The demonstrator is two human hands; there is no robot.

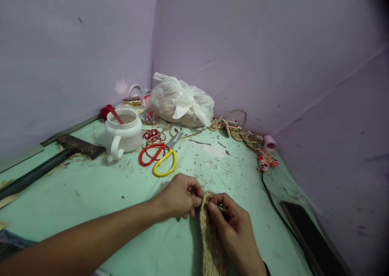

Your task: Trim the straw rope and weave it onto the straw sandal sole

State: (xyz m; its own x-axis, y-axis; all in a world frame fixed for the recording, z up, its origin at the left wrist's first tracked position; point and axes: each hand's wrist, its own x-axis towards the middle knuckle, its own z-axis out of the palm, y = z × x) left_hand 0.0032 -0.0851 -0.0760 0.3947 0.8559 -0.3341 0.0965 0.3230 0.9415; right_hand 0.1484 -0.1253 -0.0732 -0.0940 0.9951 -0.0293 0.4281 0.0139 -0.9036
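A braided tan fibre piece runs up from the bottom edge, its looped top end between my two hands. My left hand pinches the left side of that top end between thumb and finger. On the right side, my right hand is closed on the same piece, with a short dark strand showing between its fingers. Beyond my left hand lie scissors with one red and one yellow handle, their blades partly apart.
A white mug and a hammer stand and lie at the left. Behind are a tied white plastic bag, red thread and braided cord. A dark phone lies at right beside a black cable.
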